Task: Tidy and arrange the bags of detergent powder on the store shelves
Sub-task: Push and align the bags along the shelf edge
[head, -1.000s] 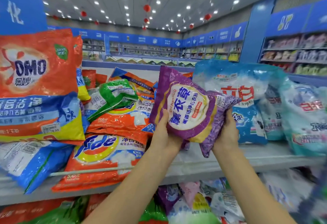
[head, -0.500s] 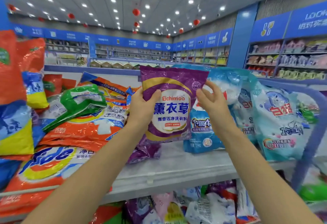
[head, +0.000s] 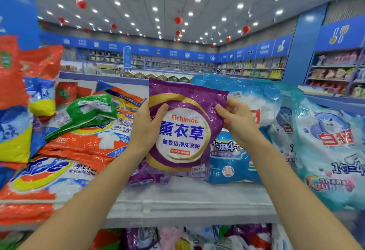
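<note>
While you hold the purple bag [head: 183, 131] upright, long axis vertical, its bottom edge is at the shelf [head: 187, 196]; whether it rests there I cannot tell. Your left hand [head: 147, 129] grips its left edge, thumb across the front. Your right hand [head: 237, 123] pinches the upper right edge. Neither is nearer; the bag stands between them. A slumped purple bag [head: 148, 174] lies by its lower left corner, a blue bag [head: 233, 155] just right, orange bags [head: 85, 145] left. Seating it square looks next.

Purple, gold-banded detergent bag [head: 183, 131]
</note>
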Available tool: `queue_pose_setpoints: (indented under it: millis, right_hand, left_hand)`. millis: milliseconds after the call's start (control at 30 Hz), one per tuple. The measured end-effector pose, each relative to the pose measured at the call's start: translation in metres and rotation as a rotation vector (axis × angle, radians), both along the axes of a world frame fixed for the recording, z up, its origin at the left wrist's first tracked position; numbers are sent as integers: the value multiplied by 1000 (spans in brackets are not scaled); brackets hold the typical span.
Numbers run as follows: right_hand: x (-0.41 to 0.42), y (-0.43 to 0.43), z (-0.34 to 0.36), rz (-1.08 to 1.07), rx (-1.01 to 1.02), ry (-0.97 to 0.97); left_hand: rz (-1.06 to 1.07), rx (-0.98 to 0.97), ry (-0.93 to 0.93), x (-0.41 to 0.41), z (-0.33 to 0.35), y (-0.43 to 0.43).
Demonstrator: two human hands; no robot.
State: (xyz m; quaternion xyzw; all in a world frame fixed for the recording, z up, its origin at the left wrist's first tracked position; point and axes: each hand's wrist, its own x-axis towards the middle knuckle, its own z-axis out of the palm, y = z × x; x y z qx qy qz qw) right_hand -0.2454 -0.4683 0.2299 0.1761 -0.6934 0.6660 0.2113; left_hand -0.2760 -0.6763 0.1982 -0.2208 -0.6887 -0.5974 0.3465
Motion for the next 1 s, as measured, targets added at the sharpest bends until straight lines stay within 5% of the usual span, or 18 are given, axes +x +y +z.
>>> queue_pose_setpoints:
  millis: [300, 633, 833, 900, 1000]
  right_hand:
    - [-3, -10, -21, 169, 25, -274]
    - [11, -29, -55, -111, 145, 49]
    - [14, -18, -62, -73, 67, -96]
    - [16, -12, -45, -166, 66, 12]
    - [22, -18, -2, -429, 298, 420]
  left_hand:
    - [-1, 289, -174, 12, 3, 7]
    - [89, 366, -144, 2, 6, 4]
    - [61, 375, -188, 8, -2, 12]
    - [70, 352, -182, 12, -3, 12]
    - [72, 263, -155, 16, -7, 16]
